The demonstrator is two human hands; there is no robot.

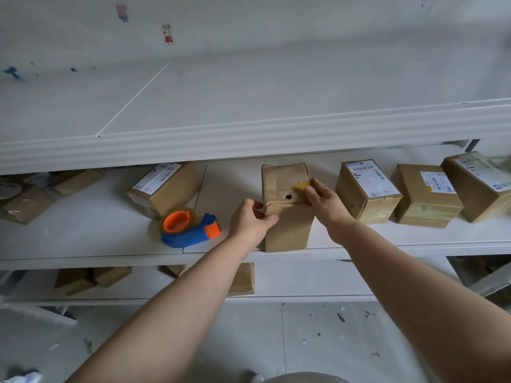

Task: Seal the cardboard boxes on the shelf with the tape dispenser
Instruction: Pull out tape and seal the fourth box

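A crumpled brown cardboard box [284, 186] stands upright at the front of the middle shelf [96, 244], with a small dark hole in its top. My left hand [253, 218] grips its left front corner. My right hand [325, 201] presses on the right side of its top, fingers by a yellowish tape scrap [301, 186]. The tape dispenser [188, 226], blue with an orange core and orange tab, lies on the shelf left of the box, untouched.
Three labelled boxes [366, 189] stand in a row to the right, and one labelled box [164, 187] lies tilted to the left with more further left. The upper shelf edge [249, 142] overhangs. Lower shelf holds several boxes [91, 279].
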